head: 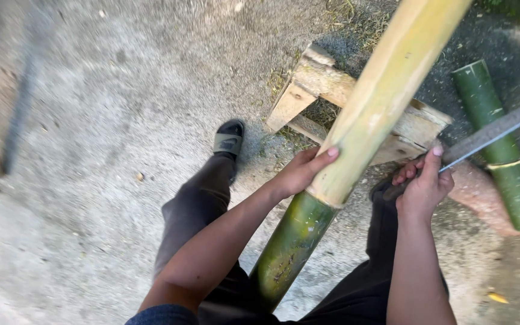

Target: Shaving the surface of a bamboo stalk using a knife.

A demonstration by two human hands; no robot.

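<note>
**Green bamboo pole steadied against a wooden stand, blade in the other hand**

Green at its lower end and scraped pale yellow above a node, the bamboo pole (356, 144) ran slantwise through the middle of the head view, from between the person's legs up toward the top right corner. The left hand (301, 171) lay against the pole's left side just above the node, fingers curled round the stripped part and thumb pressed on its face: a clenched grip on the pole. The right hand (422, 186) was closed round the handle of a long blade (495, 131), a machete-like tool whose grey length pointed up and to the right, away from the pole; its outer part was blurred. Hand and handle sat just right of the pole, near but not touching it.

Behind the pole stood a rough wooden stand (314, 84) of nailed planks, and the pole crossed in front of it; whether the two touched could not be told. A shorter green bamboo section (501, 150) lay on the ground at the right, passing under the blade. The person wore dark trousers, and a dark sandal (230, 138) showed on the left foot, planted on the grey concrete ground (91, 120).
</note>
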